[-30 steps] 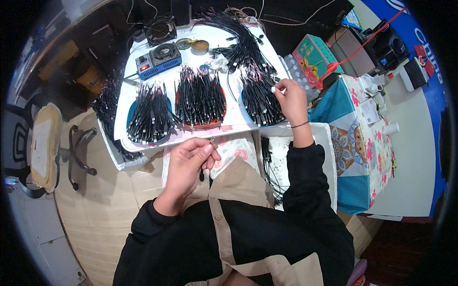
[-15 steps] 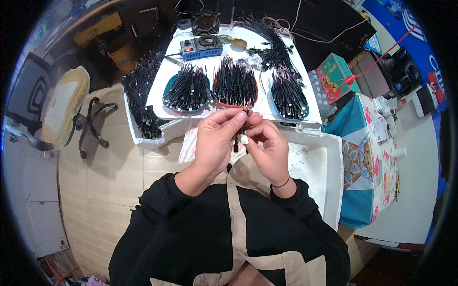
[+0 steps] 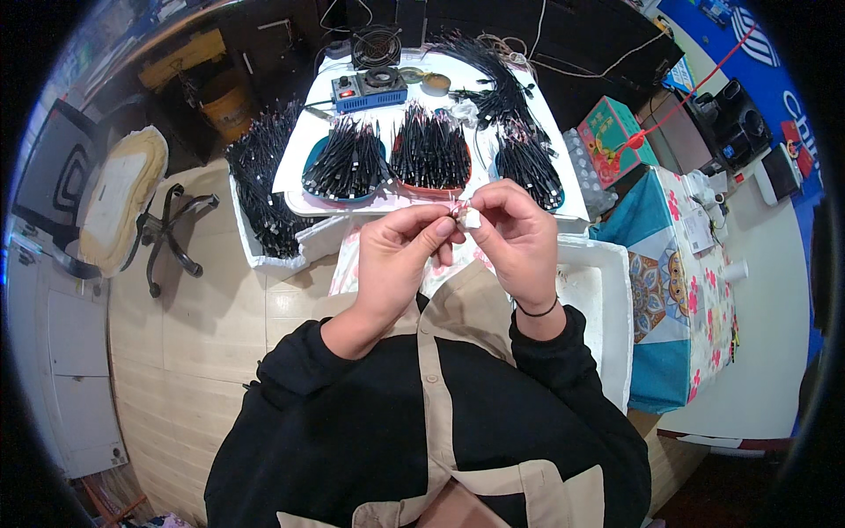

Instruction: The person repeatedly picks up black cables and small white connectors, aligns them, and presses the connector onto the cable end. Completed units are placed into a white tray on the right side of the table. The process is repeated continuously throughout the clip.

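Observation:
Both my hands meet in front of my chest, just short of the table's near edge. My left hand is closed, with thumb and forefinger pinching a thin cable whose reddish wire ends stick up. The rest of that cable is hidden behind the fingers. My right hand is closed in a pinch at the same wire ends. A small white piece shows at its thumb tip; whether it is a wrap or something held, I cannot make out. Beyond my hands, bunches of black cables stand in bowls.
On the white table stand a blue box with a knob, a small fan, a round tin and a pile of black cables. White foam boxes flank me. A swivel chair is at left.
My right hand has moved up and right, its fingers now at the wire ends. The black cable ends that hung below the fingers no longer show.

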Demonstrator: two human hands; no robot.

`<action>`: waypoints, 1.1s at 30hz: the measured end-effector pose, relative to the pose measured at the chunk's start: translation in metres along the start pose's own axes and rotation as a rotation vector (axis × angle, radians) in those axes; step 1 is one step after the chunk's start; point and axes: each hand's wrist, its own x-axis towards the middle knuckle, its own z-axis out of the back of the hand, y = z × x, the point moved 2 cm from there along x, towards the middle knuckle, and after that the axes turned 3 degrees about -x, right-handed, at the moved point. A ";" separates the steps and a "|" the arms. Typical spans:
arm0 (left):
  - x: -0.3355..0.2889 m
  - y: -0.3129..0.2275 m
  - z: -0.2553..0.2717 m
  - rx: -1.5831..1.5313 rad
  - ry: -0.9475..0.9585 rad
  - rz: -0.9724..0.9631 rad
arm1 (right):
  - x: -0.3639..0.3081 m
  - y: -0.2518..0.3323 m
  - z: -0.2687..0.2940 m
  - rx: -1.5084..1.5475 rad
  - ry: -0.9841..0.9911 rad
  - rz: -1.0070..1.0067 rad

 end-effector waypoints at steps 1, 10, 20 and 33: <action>0.000 0.001 0.002 -0.051 -0.001 0.047 | -0.001 -0.003 -0.001 0.093 -0.009 -0.025; 0.009 0.017 0.017 -0.262 0.086 0.497 | -0.005 -0.045 0.003 0.828 0.203 -0.553; 0.028 0.029 0.041 0.071 0.125 0.359 | 0.008 -0.089 0.005 1.082 0.252 -0.722; 0.034 0.030 0.054 -0.178 0.089 0.369 | 0.020 -0.079 -0.008 0.959 0.143 -0.684</action>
